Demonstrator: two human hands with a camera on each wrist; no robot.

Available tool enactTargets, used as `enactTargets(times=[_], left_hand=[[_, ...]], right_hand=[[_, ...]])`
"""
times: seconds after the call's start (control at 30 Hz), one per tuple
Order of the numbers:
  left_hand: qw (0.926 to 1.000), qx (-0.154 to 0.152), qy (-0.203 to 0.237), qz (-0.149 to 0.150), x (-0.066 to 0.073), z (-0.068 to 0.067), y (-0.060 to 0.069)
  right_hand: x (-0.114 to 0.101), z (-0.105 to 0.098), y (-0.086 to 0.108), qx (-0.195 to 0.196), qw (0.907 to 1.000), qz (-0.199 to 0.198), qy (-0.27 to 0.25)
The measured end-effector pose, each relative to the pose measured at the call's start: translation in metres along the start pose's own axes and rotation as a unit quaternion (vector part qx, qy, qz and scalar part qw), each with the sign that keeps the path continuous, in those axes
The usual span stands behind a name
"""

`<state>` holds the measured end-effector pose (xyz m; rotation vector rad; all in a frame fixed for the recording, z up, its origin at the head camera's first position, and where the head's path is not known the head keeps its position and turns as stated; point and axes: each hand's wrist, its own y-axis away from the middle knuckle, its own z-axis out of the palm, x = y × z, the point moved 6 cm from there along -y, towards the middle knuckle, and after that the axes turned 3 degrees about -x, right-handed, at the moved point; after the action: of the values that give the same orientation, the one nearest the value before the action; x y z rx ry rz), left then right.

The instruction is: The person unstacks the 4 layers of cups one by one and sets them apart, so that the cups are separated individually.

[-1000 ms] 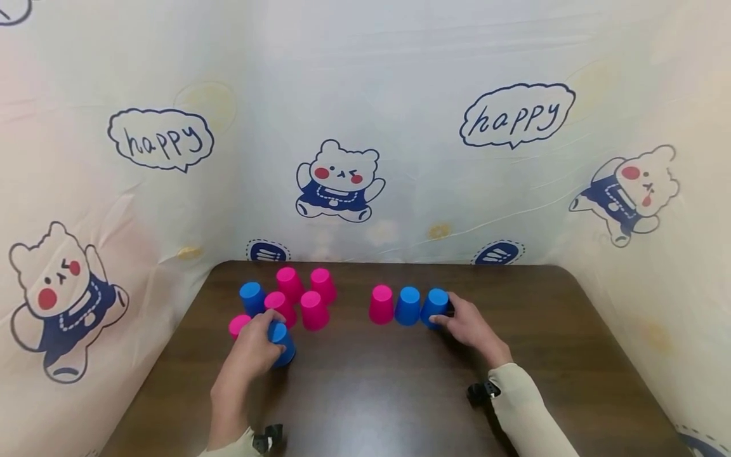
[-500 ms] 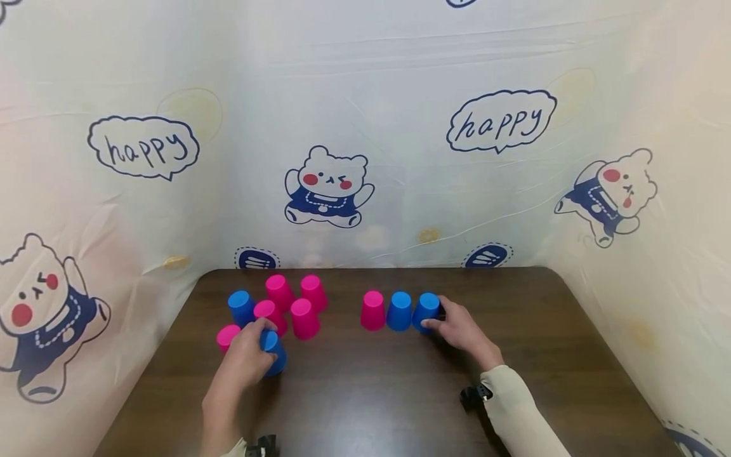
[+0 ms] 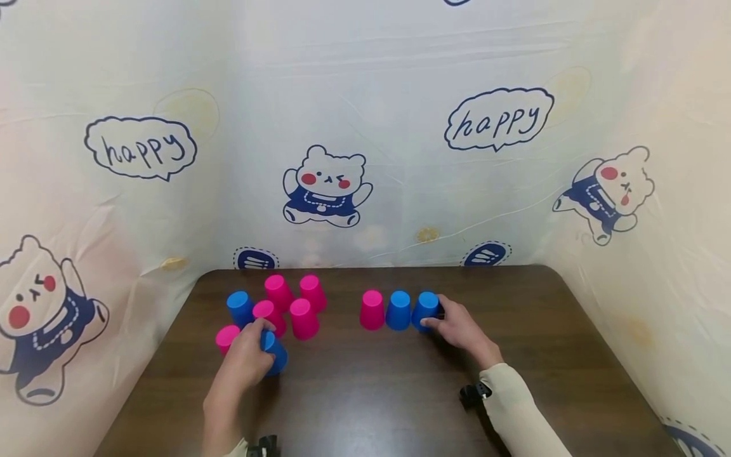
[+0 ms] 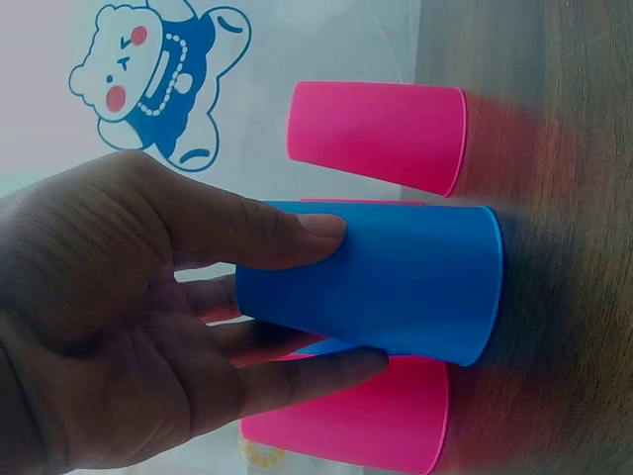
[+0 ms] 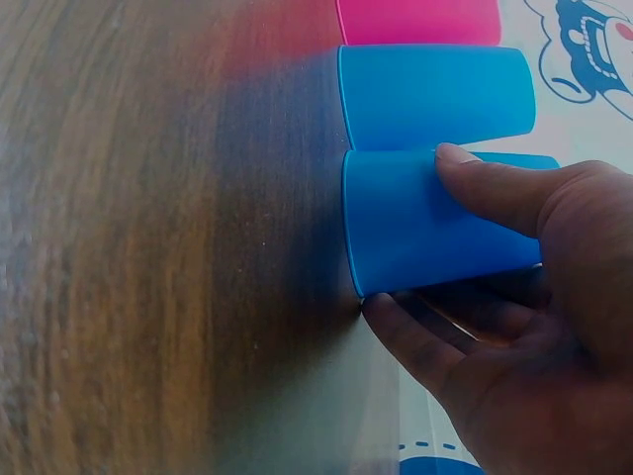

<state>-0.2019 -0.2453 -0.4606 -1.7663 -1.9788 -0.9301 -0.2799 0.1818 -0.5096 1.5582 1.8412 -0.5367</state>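
My left hand (image 3: 245, 355) holds an upside-down blue cup (image 3: 276, 357) at the near side of the left group. In the left wrist view the thumb lies along this blue cup (image 4: 386, 282) with fingers round its other side. At the right end of a three-cup row, my right hand (image 3: 459, 327) grips another inverted blue cup (image 3: 424, 308). The right wrist view has that blue cup (image 5: 435, 223) between thumb and fingers, its rim at the tabletop. Beside it stand a middle blue cup (image 3: 398, 311) and a pink cup (image 3: 372, 311).
Behind my left hand stand several pink cups (image 3: 304, 319) and a blue cup (image 3: 240, 308). One pink cup (image 3: 227, 337) is partly hidden by that hand. The dark wooden table (image 3: 365, 400) meets a printed cloth (image 3: 400, 209) at its back and sides.
The head view has shifted slightly, so the whole scene sits a little further left and lower. Both hands keep hold of the same blue cups, which show no clear movement.
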Motion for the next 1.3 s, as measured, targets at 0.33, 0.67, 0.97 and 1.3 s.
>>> enactTargets(times=[0.33,0.67,0.97,1.3], left_hand=[[0.9998,-0.008,-0.012,-0.012,0.006,-0.003,0.006],[0.994,0.082,-0.042,0.059,0.056,-0.026,0.03],[0.9522,0.147,0.036,0.265,0.127,0.0,0.022],[0.9673,0.051,0.092,0.231,0.147,0.061,-0.042]], right_hand=[[0.002,0.001,-0.001,-0.003,1.0,0.0,0.0],[0.002,0.002,-0.001,-0.002,1.0,0.0,-0.002],[0.003,-0.004,0.0,0.006,1.0,0.0,-0.001],[0.003,-0.001,-0.003,-0.001,0.9999,-0.011,-0.009]])
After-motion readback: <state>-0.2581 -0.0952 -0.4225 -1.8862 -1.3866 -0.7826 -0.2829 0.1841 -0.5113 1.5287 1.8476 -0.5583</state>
